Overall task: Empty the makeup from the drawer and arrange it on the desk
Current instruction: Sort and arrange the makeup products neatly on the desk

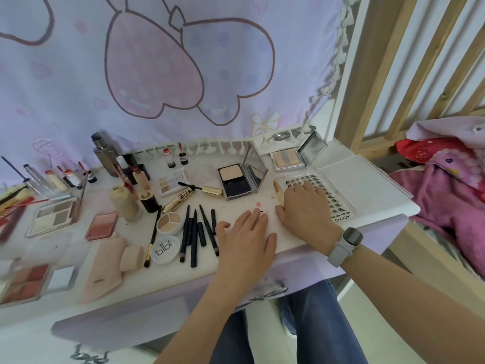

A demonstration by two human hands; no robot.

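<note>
Makeup covers the white desk [301, 240]. My left hand [244, 232] lies flat on the desk with fingers straight, just right of several black pencils [199, 232]. My right hand [304, 208] rests palm down on the open false-lash case [333, 195], fingers spread, beside a yellow pencil [278, 191]. An open black powder compact [237, 181] stands behind my hands. A pastel palette with a mirror lid [288, 158] sits at the back right. A gold mascara tube [178, 199] and its wand [204, 189] lie mid-desk. The drawer is not in view.
At the left lie a grey eyeshadow palette [53, 215], a pink blush [102, 225], a round concealer pot [169, 223] with its lid [165, 249], and a beige bottle [124, 203]. Lipsticks and a grey bottle [105, 153] stand at the back. A bed with pink blankets [446, 190] is at the right.
</note>
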